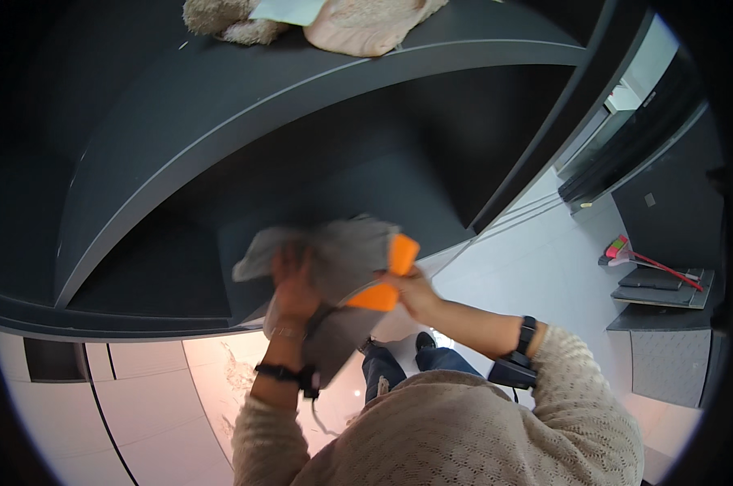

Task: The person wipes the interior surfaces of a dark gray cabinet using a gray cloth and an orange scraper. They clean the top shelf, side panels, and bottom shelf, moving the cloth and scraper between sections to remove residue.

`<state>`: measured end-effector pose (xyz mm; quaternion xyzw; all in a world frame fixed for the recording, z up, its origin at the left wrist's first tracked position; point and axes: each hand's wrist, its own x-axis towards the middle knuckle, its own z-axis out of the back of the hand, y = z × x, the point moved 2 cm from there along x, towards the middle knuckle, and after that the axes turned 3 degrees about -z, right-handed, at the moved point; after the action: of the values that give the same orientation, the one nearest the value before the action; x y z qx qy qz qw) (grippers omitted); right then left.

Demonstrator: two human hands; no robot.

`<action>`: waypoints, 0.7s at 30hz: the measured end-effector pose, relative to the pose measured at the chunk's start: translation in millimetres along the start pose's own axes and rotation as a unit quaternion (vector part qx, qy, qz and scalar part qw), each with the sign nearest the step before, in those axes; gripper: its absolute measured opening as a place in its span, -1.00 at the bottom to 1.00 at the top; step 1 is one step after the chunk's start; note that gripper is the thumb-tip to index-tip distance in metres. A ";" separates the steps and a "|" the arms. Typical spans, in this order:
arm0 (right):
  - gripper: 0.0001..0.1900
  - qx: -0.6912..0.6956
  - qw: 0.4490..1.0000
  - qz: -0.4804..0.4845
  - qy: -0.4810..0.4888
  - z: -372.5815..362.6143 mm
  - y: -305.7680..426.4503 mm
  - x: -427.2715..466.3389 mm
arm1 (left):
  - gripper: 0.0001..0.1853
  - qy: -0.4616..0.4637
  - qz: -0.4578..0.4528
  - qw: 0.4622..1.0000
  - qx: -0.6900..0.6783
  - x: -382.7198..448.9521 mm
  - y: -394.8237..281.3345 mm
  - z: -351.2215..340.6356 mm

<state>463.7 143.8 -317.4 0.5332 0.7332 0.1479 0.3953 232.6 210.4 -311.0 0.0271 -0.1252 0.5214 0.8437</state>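
A grey fabric item [354, 252], perhaps a garment or a bag, spans both of my hands in front of a dark shelf compartment. It has bright orange parts [373, 297] along its right side. My right hand [414, 293] pinches its edge by the orange. Blurred by motion, my left hand [294, 282] lies over the grey fabric with the fingers somewhat spread; whether it grips cannot be made out. Below the left wrist, a further grey piece [345, 340] hangs down, and I cannot tell if it belongs to the same item.
The dark shelf unit [317, 100] curves across the view. On its upper board lie a fluffy beige item [245, 24], a pale card [287, 9] and a pinkish soft piece [366, 27]. A broom [618, 248] rests at right by dark panels [664, 288]. White tiles [512, 267] cover the floor.
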 end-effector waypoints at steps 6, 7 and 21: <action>-0.54 -0.041 0.986 0.025 -0.162 64.8 62.4 -79.8 | -0.38 0.031 -0.177 0.983 -0.030 86.0 -123.6 -12.9; -0.51 -0.049 0.988 0.031 -0.146 76.3 61.5 -92.7 | -0.39 0.044 -0.219 0.973 -0.060 80.6 -133.9 -12.0; -0.76 -0.047 0.964 -0.211 0.156 -39.2 17.0 -55.5 | -0.50 -0.010 0.095 0.975 -0.202 -141.1 19.5 107.1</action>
<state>452.7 108.5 -257.9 0.3174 0.8742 0.1765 0.3224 135.7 77.2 -242.9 -0.1510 -0.2382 0.5625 0.7772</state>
